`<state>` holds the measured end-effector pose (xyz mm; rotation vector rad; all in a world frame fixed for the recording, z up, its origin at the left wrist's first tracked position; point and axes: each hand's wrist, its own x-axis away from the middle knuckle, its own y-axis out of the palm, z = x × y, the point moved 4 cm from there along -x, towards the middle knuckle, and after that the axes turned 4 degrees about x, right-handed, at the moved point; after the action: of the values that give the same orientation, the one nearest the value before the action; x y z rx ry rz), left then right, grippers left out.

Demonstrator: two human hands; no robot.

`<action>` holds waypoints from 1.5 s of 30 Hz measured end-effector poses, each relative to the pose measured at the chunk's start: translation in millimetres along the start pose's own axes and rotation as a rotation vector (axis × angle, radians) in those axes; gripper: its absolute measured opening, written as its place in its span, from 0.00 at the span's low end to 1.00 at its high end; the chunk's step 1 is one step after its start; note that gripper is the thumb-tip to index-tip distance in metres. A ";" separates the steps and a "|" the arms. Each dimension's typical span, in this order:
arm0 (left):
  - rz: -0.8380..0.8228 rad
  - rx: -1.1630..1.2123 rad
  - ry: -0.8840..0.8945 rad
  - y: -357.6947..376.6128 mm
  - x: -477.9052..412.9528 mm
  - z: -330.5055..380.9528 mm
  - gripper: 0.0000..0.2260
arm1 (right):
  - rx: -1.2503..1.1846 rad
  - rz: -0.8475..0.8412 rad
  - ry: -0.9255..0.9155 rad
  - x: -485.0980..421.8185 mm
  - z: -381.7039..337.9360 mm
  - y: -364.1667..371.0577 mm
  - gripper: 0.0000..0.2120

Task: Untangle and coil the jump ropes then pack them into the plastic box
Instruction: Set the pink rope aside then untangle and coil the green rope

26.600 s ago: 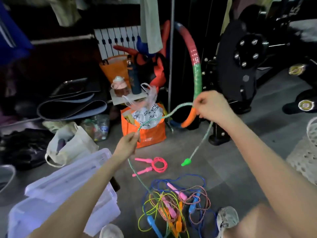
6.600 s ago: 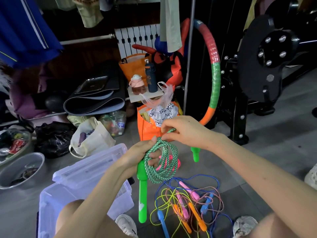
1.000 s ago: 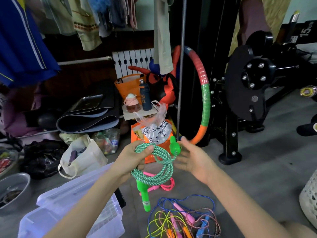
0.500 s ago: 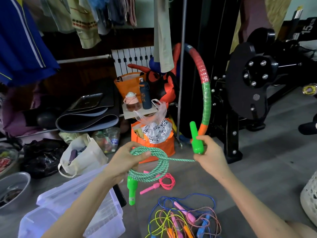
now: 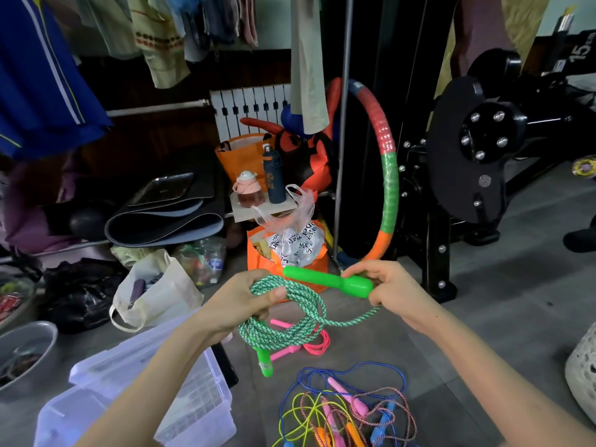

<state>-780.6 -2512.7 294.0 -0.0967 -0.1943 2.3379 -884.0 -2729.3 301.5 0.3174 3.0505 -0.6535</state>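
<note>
The left hand (image 5: pixel 238 295) is clamped on the coiled green rope (image 5: pixel 290 314), held above the floor. The right hand (image 5: pixel 392 287) pinches the green handle (image 5: pixel 325 280), which lies horizontal, tip toward the left fingers. The plastic box (image 5: pixel 193 398) waits below left, nearer the left hand.

Up in the top right corner, white figures "15" followed by small letters, possibly "cm", show on a black bar (image 5: pixel 577 56) of the gym equipment. Centre frame, the dark blue bottle (image 5: pixel 273 179) on the little shelf carries gold lettering, too small to read. Just below it, the white plastic bag (image 5: pixel 298 245) in the orange tote has black printed words, crumpled and tilted, not legible.
</note>
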 end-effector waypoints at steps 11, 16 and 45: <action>-0.084 -0.016 -0.020 6.2 -6.3 0.4 0.28 | -0.161 -0.125 0.115 -15.3 1.9 1.9 0.29; -0.192 0.145 -0.041 28.2 -2.1 3.3 0.29 | -0.199 -0.221 0.139 -16.3 2.0 13.1 0.26; 0.566 0.216 0.104 12.1 -26.8 2.6 0.12 | 0.347 0.367 0.033 0.5 -17.4 65.8 0.45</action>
<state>-770.7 -2540.5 294.8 -0.1856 0.1621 2.8896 -870.8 -2663.3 290.7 0.8700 2.7757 -1.1467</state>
